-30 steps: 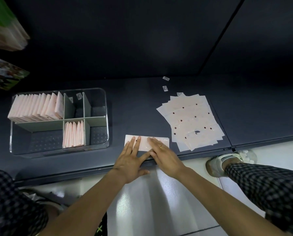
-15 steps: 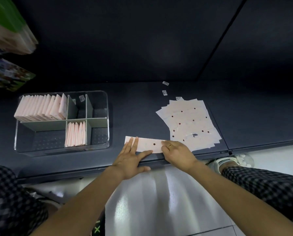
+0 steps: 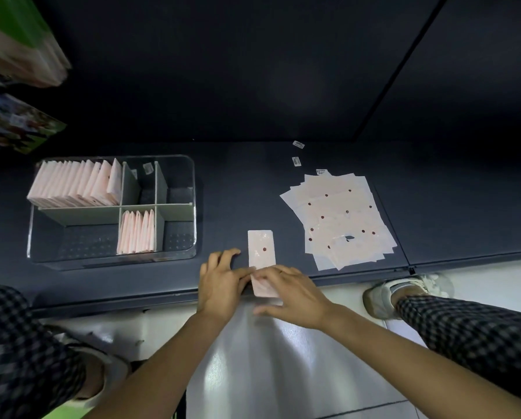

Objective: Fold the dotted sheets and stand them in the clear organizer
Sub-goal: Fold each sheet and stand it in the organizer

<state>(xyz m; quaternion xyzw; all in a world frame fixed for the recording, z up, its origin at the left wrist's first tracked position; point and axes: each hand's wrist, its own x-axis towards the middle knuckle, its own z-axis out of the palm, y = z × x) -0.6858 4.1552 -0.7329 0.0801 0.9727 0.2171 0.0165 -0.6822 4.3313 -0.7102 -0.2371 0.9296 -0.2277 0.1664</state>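
Observation:
A folded pink dotted sheet lies as a narrow strip on the dark shelf, its long side pointing away from me and its near end at the shelf's front edge. My right hand lays straight fingers over that near end. My left hand rests beside it, thumb against the strip's left edge, fingertips bent onto the shelf. To the right lies a loose pile of flat dotted sheets. The clear organizer at left holds a long row of upright folded sheets and a shorter row.
Small white labels lie behind the pile. Grey dividers split the organizer into compartments. Packaged goods overhang at the upper left. A shoe and checkered trouser legs stand on the white floor below the shelf edge.
The folded strip lay crosswise under both hands; it has been turned a quarter turn and now points away from me. Both hands have come together at its near end.

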